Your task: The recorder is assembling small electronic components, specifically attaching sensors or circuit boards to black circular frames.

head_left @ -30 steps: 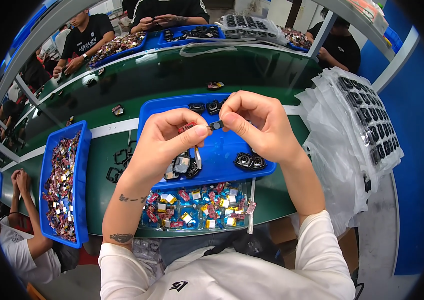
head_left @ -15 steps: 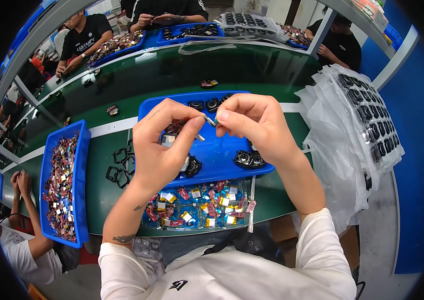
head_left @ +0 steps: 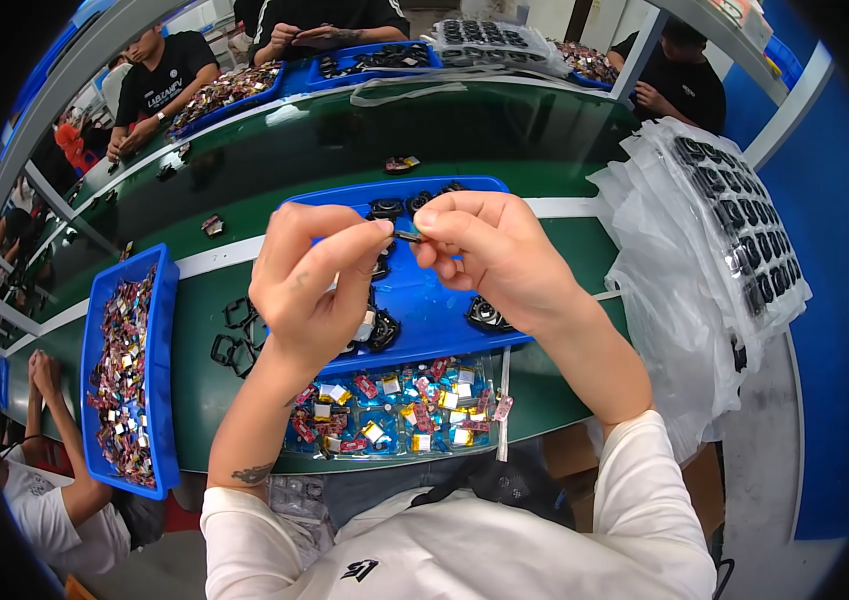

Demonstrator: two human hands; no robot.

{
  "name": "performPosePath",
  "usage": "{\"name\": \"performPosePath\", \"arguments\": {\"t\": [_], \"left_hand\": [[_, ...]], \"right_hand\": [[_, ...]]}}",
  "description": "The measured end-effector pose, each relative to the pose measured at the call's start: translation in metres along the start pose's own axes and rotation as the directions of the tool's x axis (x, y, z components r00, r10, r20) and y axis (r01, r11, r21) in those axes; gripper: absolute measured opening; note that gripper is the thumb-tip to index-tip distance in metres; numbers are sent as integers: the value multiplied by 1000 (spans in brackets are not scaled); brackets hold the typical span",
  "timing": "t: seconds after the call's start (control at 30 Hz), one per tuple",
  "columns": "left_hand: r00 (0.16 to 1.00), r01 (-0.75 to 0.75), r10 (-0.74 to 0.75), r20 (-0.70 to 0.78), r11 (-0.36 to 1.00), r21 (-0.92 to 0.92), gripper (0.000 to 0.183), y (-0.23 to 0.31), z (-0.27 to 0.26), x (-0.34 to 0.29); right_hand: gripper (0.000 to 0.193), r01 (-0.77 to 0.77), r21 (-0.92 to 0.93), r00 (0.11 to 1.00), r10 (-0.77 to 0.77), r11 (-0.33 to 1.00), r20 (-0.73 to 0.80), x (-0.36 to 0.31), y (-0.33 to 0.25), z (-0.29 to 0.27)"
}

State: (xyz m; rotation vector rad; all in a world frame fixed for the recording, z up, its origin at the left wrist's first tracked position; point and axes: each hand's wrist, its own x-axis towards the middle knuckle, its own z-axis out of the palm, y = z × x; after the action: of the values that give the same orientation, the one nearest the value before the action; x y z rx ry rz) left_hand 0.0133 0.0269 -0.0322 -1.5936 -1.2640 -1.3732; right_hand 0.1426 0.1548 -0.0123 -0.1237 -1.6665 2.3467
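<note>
Both hands are raised over a blue tray (head_left: 425,300), pinching one small dark, narrow part (head_left: 407,237) between them. My left hand (head_left: 317,270) grips its left end with thumb and forefinger. On the other end close the thumb and forefinger of my right hand (head_left: 490,245), its lower fingers curled loosely. What kind of part it is stays too small to make out. In the tray lie black watch-like housings (head_left: 488,314), several of them partly behind my hands. Below the tray, a clear blister tray (head_left: 395,412) holds red circuit boards with silver and yellow battery cells.
To the left stands a long blue bin (head_left: 165,370) heaped with small boards. Black frames (head_left: 235,345) lie beside the tray. At right, plastic-wrapped trays of black housings (head_left: 740,220) are stacked. Loose boards sit on the green conveyor belt (head_left: 295,150); co-workers sit across it and at left.
The small part has turned from slanting to nearly level between my fingers. Both hands have shifted slightly left. Boards on the belt have moved a little left.
</note>
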Motion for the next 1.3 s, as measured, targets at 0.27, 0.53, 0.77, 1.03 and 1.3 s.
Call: {"name": "performPosePath", "arguments": {"t": [0.27,0.53,0.77,1.03,1.3], "left_hand": [[969,-246,244,28,959,144,32,-3,-6,4],[997,74,-74,-16,997,-19,14,11,-10,14],[933,360,-348,94,915,-181,7,16,-17,17],[675,738,-665,319,606,-298,5,18,-15,12],[709,704,-664,240,688,-177,4,15,-3,2]], "right_hand": [[18,222,-542,959,-282,811,-30,5,-3,-8],[31,-18,-937,924,-364,-350,119,10,1,-80],[23,-144,-947,909,338,-289,-242,30,6,-83],[20,-23,-878,992,119,479,38,34,1,-83],[24,158,-387,976,-204,908,-80,15,0,-16]]}}
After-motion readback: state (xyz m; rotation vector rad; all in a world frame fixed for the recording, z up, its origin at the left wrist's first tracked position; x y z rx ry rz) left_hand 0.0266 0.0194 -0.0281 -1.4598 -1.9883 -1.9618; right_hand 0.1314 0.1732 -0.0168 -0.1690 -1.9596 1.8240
